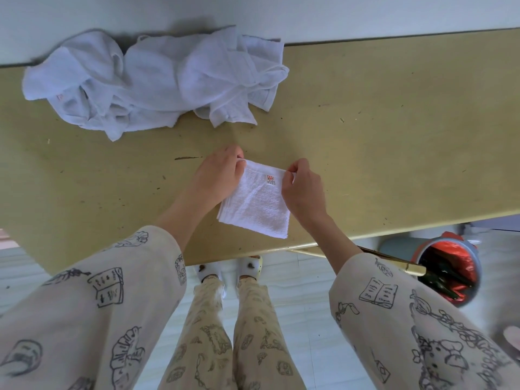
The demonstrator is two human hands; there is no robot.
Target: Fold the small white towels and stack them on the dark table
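A small white towel (257,202), folded into a rough square with a red label near its far edge, lies on the olive-yellow table (380,142) close to the near edge. My left hand (218,175) pinches its far left corner. My right hand (302,187) pinches its far right corner. A heap of several unfolded white towels (157,83) sits at the far left of the table, against the wall.
The table's near edge runs just behind the folded towel. A bin with a red liner (447,273) stands on the floor under the table's right side. My legs and slippers are below, on the pale floor.
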